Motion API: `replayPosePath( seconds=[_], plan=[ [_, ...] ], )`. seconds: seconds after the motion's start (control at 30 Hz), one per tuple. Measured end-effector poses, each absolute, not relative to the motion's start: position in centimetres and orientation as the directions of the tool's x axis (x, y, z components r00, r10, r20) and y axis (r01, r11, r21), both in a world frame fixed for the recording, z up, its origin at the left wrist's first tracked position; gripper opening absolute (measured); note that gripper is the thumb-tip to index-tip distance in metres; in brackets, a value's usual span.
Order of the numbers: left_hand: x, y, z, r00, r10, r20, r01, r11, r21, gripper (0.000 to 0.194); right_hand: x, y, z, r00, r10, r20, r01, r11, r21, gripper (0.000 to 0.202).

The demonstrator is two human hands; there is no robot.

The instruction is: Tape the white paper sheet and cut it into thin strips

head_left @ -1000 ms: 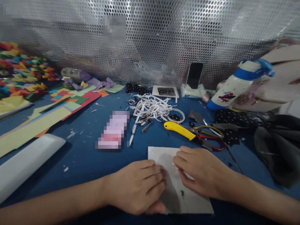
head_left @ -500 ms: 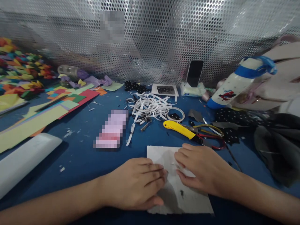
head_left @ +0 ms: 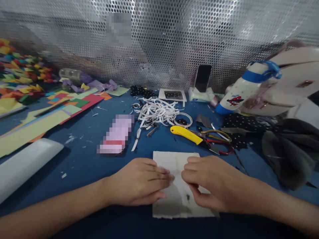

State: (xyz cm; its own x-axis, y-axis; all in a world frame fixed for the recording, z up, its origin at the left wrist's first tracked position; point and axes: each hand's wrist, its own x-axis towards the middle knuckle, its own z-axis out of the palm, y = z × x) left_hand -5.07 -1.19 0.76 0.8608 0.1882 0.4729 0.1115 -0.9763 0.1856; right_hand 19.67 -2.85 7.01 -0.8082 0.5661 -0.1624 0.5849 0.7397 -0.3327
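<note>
A white, card-like square sheet (head_left: 171, 205) with a small dark smudge lies on the blue table in front of me. My left hand (head_left: 141, 182) rests on its left side, fingers stretched out and lying flat. On the right side of the sheet is my right hand (head_left: 214, 184), its fingers curled and the thumb drawn in beneath them. Whatever is between those fingertips, if anything, is hidden. Beyond the sheet lie a yellow-handled cutter (head_left: 186, 134) and scissors (head_left: 219, 141) with red and yellow handles.
A heap of white paper strips (head_left: 158, 113) lies behind a blurred pink item (head_left: 118, 134). Coloured papers (head_left: 57, 114) and a white, rounded long object (head_left: 32, 162) are at left. A bottle (head_left: 239, 91), dark fabric (head_left: 286, 159) and a propped phone (head_left: 203, 78) stand or lie right.
My right hand's fingers have curled in more, with the thumb closer to them. My left hand has shifted slightly left on the sheet. The whole view has moved a little.
</note>
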Motion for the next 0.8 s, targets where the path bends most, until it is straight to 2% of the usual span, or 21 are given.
replayPosePath(
  seconds=[0.27,0.47,0.5,0.6,0.7,0.8],
  plan=[
    [-5.1,-1.1,0.8,0.864,0.181,0.471,0.096,-0.975,0.198,0.04,21.7,-2.2,8.9,-0.87,0.451,-0.198,0.483,0.701,-0.525,0.022],
    [-5.1,-1.3,0.9,0.865,0.196,0.462,0.119,-0.974,0.192,0.04,25.5,2.6,9.1,-0.88,0.44,-0.181,0.433,0.583,-0.688,0.015],
    [-5.0,-1.3,0.9,0.863,0.198,0.465,0.119,-0.974,0.195,0.041,25.7,3.1,9.0,-0.863,0.476,-0.17,0.445,0.558,-0.7,0.016],
    [-5.0,-1.2,0.7,0.864,0.194,0.464,0.115,-0.974,0.194,0.041,24.9,2.8,8.5,-0.772,0.631,-0.073,0.512,0.55,-0.659,0.016],
    [-5.1,-1.1,0.6,0.873,0.189,0.449,0.116,-0.976,0.185,0.043,22.6,0.9,7.8,-0.861,0.507,-0.044,0.445,0.707,-0.55,0.046],
    [-5.2,-1.1,0.6,0.874,0.19,0.448,0.118,-0.976,0.184,0.045,21.0,-0.7,7.3,-0.915,0.39,-0.108,0.397,0.815,-0.422,0.034]
  ],
)
